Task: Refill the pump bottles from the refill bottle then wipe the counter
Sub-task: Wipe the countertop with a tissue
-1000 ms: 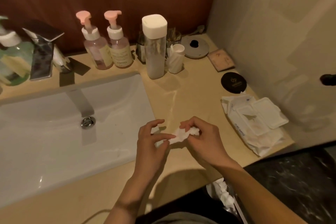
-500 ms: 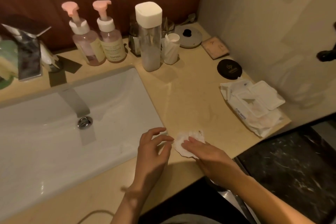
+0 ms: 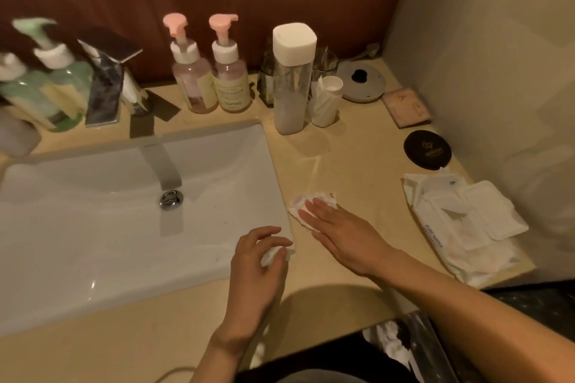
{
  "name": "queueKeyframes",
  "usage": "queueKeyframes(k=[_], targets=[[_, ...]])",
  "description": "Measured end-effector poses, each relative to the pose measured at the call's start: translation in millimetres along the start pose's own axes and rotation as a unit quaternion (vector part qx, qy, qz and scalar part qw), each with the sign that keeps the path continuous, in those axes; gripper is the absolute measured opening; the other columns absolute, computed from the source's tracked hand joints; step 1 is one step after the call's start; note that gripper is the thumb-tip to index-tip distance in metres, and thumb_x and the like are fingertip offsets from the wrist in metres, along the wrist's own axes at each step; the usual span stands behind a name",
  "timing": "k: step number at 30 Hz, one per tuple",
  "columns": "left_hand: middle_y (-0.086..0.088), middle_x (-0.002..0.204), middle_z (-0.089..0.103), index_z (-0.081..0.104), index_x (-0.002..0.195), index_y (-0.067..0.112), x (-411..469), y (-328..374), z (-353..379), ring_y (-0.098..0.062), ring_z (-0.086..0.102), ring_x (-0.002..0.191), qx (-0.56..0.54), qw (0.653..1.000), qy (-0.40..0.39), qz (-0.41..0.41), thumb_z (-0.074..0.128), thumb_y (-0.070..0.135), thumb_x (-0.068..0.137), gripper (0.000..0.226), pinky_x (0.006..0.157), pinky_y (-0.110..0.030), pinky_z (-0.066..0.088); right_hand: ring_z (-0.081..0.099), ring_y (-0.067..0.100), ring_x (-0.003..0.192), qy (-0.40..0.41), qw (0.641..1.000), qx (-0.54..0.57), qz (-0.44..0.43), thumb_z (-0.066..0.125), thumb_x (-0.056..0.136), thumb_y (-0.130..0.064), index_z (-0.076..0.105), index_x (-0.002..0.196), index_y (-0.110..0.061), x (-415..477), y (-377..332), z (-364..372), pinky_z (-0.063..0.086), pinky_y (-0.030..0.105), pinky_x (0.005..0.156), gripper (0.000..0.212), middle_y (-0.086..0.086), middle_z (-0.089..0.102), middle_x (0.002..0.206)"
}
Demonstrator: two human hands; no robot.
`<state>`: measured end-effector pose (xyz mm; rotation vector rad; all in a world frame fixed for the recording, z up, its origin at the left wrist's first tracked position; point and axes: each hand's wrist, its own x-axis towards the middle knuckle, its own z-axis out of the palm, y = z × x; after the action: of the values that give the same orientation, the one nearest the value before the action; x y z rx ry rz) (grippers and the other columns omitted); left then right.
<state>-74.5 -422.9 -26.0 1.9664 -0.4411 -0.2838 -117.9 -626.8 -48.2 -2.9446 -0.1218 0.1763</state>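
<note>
My right hand (image 3: pixel 339 233) presses flat, fingers straight, on a crumpled white wipe (image 3: pixel 306 203) lying on the beige counter (image 3: pixel 357 165) just right of the sink. My left hand (image 3: pixel 258 264) hovers at the basin's front right corner with its fingers curled round a small white scrap (image 3: pixel 281 252). Two pink-pump bottles (image 3: pixel 193 81) (image 3: pixel 231 84) stand upright at the back wall. Right of them stands the tall clear refill bottle (image 3: pixel 292 84) with its white cap on.
The white sink basin (image 3: pixel 93 227) fills the left, with a faucet (image 3: pixel 105 84) and green pump bottles (image 3: pixel 56 87) behind it. An open wipes pack (image 3: pixel 460 227), a black compact (image 3: pixel 427 149), a pink case (image 3: pixel 406 106) and a grey disc (image 3: pixel 361 81) lie along the right wall.
Both hands held the wipe up a second ago. The right hand has since laid it on the counter and pushed it away from me, flat under the palm; the left hand drew back.
</note>
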Motion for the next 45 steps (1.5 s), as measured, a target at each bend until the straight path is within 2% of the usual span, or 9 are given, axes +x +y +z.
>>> queueKeyframes(k=[5,12,17,25,28,32,38,42,45], targets=[[0.022,0.107,0.059,0.069,0.079,0.036,-9.7,0.8,1.4,0.000,0.053,0.110,-0.010,0.998,0.046,-0.035,0.062,0.004,0.087,0.034,0.073,-0.020,0.052,0.016,0.020,0.143,0.012,1.000,0.009,0.003,0.022,0.102,-0.030,0.023,0.147,-0.018,50.9,23.3,-11.8,0.015,0.029,0.113,0.046,0.003,0.021,0.154],[0.019,0.100,0.063,0.068,0.086,0.029,-12.9,-4.6,11.6,0.005,0.056,0.099,0.018,0.993,0.086,-0.083,0.061,0.004,0.086,0.026,0.077,-0.019,0.049,0.013,0.021,0.143,0.030,0.994,0.052,0.091,0.027,0.102,-0.014,0.023,0.147,-0.013,74.6,1.1,-13.2,0.015,0.029,0.112,0.045,0.009,0.020,0.154],[0.010,0.111,0.065,0.068,0.107,0.022,-8.2,-7.8,18.6,-0.009,0.057,0.107,0.082,0.989,0.059,-0.109,0.060,0.014,0.088,0.021,0.090,-0.032,0.049,0.021,0.023,0.141,0.035,0.998,0.054,0.007,0.039,0.099,-0.006,0.030,0.145,-0.011,33.9,2.3,4.3,0.026,0.034,0.113,0.047,0.009,0.026,0.151],[0.008,0.120,0.063,0.066,0.116,0.021,-1.6,-3.9,20.2,-0.009,0.055,0.113,0.128,0.984,0.003,-0.121,0.057,0.020,0.092,0.026,0.091,-0.016,0.036,0.053,0.018,0.121,0.042,0.993,-0.008,-0.109,0.044,0.093,-0.024,0.057,0.127,-0.015,6.0,43.4,-2.8,0.044,0.031,0.095,0.038,0.005,0.055,0.132],[0.011,0.119,0.062,0.065,0.116,0.024,-2.4,-2.8,19.2,-0.001,0.053,0.106,0.123,0.985,-0.012,-0.119,0.056,0.021,0.093,0.025,0.088,-0.013,0.036,0.043,0.024,0.130,0.040,0.995,0.022,-0.090,0.042,0.095,-0.017,0.048,0.135,-0.011,28.6,57.6,-10.1,0.040,0.037,0.102,0.041,0.009,0.045,0.140],[0.014,0.117,0.062,0.065,0.114,0.026,-6.5,0.7,17.2,0.003,0.053,0.099,0.111,0.986,-0.014,-0.122,0.056,0.022,0.092,0.023,0.087,-0.014,0.039,0.021,0.017,0.141,0.012,0.998,0.055,0.026,0.032,0.102,-0.016,0.028,0.146,-0.016,68.7,72.9,-31.1,0.020,0.026,0.109,0.044,0.004,0.023,0.153],[0.017,0.111,0.062,0.066,0.109,0.029,-10.6,2.2,13.5,0.005,0.057,0.094,0.096,0.987,0.004,-0.131,0.058,0.024,0.092,0.020,0.090,-0.020,0.045,0.019,0.024,0.141,0.008,0.989,0.061,0.137,0.029,0.100,-0.008,0.025,0.145,-0.011,99.0,54.0,-26.9,0.023,0.034,0.110,0.045,0.011,0.021,0.154],[0.019,0.107,0.062,0.066,0.104,0.031,-7.6,0.6,13.5,-0.004,0.059,0.103,0.088,0.987,0.007,-0.134,0.059,0.021,0.091,0.018,0.093,-0.026,0.048,0.017,0.026,0.142,0.065,0.996,0.057,0.035,0.032,0.098,0.001,0.026,0.145,-0.007,66.8,16.7,-7.7,0.017,0.032,0.113,0.048,0.014,0.022,0.153],[0.019,0.105,0.062,0.066,0.101,0.031,-4.0,1.0,15.2,-0.002,0.057,0.103,0.083,0.988,0.001,-0.131,0.059,0.018,0.090,0.018,0.095,-0.028,0.048,0.035,0.029,0.135,0.072,0.993,0.066,-0.071,0.052,0.091,0.000,0.043,0.138,-0.006,34.1,11.8,7.1,0.038,0.043,0.106,0.048,0.015,0.039,0.145]])
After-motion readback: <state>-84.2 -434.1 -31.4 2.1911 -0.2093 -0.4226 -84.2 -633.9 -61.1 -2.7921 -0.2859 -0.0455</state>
